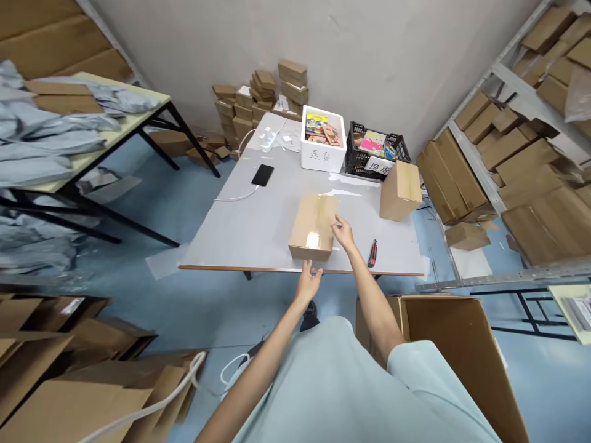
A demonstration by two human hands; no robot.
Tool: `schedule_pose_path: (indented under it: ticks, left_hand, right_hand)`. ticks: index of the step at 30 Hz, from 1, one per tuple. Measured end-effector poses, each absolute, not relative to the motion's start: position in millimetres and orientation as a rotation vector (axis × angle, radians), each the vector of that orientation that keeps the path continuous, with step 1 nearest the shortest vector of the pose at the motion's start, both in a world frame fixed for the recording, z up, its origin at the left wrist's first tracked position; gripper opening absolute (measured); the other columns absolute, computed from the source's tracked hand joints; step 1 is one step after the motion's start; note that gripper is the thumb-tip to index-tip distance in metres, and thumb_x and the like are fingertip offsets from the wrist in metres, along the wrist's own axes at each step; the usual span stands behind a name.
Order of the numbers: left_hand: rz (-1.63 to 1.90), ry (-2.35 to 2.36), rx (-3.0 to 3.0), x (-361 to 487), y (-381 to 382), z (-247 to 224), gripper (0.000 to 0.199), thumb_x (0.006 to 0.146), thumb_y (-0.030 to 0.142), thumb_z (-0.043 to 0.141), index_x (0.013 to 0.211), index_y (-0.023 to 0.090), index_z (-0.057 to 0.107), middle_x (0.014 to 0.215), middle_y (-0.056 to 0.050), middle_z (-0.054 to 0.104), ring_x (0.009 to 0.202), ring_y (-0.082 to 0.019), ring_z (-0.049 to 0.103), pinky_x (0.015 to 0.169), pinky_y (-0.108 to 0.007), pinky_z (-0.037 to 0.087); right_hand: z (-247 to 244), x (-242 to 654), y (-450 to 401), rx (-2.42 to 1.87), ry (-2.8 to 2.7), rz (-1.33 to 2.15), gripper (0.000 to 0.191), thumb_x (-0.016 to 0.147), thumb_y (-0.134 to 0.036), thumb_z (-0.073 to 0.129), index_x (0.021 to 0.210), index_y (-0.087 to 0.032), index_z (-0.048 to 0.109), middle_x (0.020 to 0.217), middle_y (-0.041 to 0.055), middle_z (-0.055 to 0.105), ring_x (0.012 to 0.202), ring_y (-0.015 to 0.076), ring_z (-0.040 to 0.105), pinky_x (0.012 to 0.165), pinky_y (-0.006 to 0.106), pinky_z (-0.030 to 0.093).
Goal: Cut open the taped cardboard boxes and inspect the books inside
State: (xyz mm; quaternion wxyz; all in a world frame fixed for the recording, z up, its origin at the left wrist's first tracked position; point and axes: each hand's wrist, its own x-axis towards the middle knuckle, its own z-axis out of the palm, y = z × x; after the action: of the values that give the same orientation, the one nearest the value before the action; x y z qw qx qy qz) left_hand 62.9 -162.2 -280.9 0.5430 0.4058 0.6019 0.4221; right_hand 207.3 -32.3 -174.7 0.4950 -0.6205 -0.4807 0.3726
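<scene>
A taped cardboard box (314,224) lies near the front edge of the grey-topped table (221,237), with glossy clear tape along its top. My left hand (308,283) is at the box's near end, just off the table edge, its fingers apart. Beside the box's right side is my right hand (342,234), fingers slightly bent and apart; whether the fingertips touch the cardboard is hard to make out. A red and black box cutter (372,253) lies to the right of that hand. Another closed cardboard box (401,191) stands upright farther right.
At the table's back are a white foam bin (323,157) and a black crate (357,166) holding colourful packets. A phone (263,175) lies on the left with a white cable. A large open carton (443,307) stands by my right side. Shelving (512,86) with boxes lines the right.
</scene>
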Motion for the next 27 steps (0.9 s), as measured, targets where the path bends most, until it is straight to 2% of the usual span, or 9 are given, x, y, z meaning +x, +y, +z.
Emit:
schedule_pose_path:
  ticks: [3, 6, 8, 12, 16, 20, 27]
  left_hand:
    - [1.028, 1.345, 1.018, 49.5, -188.4, -271.4, 0.06, 0.105, 0.023, 0.068, 0.164, 0.015, 0.056, 0.174, -0.029, 0.058, 0.157, -0.036, 0.065, 0.126, -0.051, 0.056]
    - [1.042, 1.216, 1.11, 48.7, -229.9, -269.4, 0.04, 0.104, 0.027, 0.069, 0.143, 0.017, 0.069, 0.155, -0.025, 0.074, 0.15, -0.035, 0.07, 0.128, -0.054, 0.055]
    - [1.01, 1.103, 1.172, 62.3, -270.5, -274.1, 0.028, 0.101, 0.03, 0.072, 0.127, 0.019, 0.076, 0.142, -0.021, 0.081, 0.141, -0.034, 0.076, 0.127, -0.055, 0.055]
    - [0.824, 0.847, 1.248, 108.5, -382.3, -288.1, 0.018, 0.092, 0.032, 0.079, 0.107, 0.021, 0.08, 0.124, -0.015, 0.087, 0.126, -0.033, 0.082, 0.122, -0.054, 0.058]
    - [0.564, 0.617, 1.291, 142.9, -500.1, -289.7, 0.018, 0.088, 0.034, 0.083, 0.098, 0.022, 0.074, 0.125, -0.015, 0.087, 0.127, -0.033, 0.081, 0.121, -0.056, 0.059]
    - [0.367, 0.43, 1.366, 167.3, -584.5, -283.4, 0.019, 0.092, 0.038, 0.08, 0.096, 0.023, 0.069, 0.135, -0.017, 0.084, 0.135, -0.033, 0.078, 0.127, -0.056, 0.054]
    - [0.129, 0.278, 1.472, 226.1, -709.4, -293.0, 0.024, 0.091, 0.044, 0.079, 0.097, 0.023, 0.069, 0.131, -0.017, 0.085, 0.131, -0.034, 0.079, 0.123, -0.055, 0.057]
  right_hand:
    - [-185.0, 216.2, -115.7, -1.515, -1.093, 0.903, 0.047, 0.094, -0.036, 0.082, 0.132, -0.008, 0.082, 0.136, 0.0134, 0.087, 0.122, 0.0236, 0.079, 0.121, 0.042, 0.057]
    - [-205.8, 231.5, -228.8, -1.524, -0.996, 0.885, 0.037, 0.084, -0.047, 0.093, 0.11, -0.02, 0.089, 0.117, 0.0145, 0.091, 0.119, 0.0358, 0.083, 0.115, 0.056, 0.064]
    - [-224.7, 241.8, -315.1, -1.51, -0.877, 0.868, 0.044, 0.077, -0.058, 0.097, 0.107, -0.027, 0.091, 0.116, 0.0141, 0.091, 0.118, 0.0411, 0.085, 0.111, 0.062, 0.066]
    - [-255.3, 252.0, -496.3, -1.62, -0.63, 0.717, 0.057, 0.073, -0.08, 0.093, 0.109, -0.036, 0.091, 0.121, 0.0123, 0.092, 0.116, 0.0433, 0.087, 0.104, 0.065, 0.07]
    - [-263.7, 242.6, -652.9, -1.722, -0.286, 0.55, 0.067, 0.059, -0.088, 0.099, 0.095, -0.033, 0.091, 0.109, 0.0173, 0.092, 0.096, 0.0404, 0.089, 0.088, 0.059, 0.072]
    - [-262.6, 240.9, -763.3, -1.693, -0.044, 0.447, 0.08, 0.06, -0.087, 0.098, 0.107, -0.024, 0.09, 0.114, 0.0175, 0.092, 0.1, 0.0353, 0.088, 0.098, 0.057, 0.07]
    - [-279.0, 269.2, -912.3, -1.566, 0.144, 0.3, 0.076, 0.068, -0.081, 0.096, 0.115, -0.022, 0.09, 0.123, 0.0201, 0.09, 0.107, 0.0341, 0.086, 0.098, 0.052, 0.068]
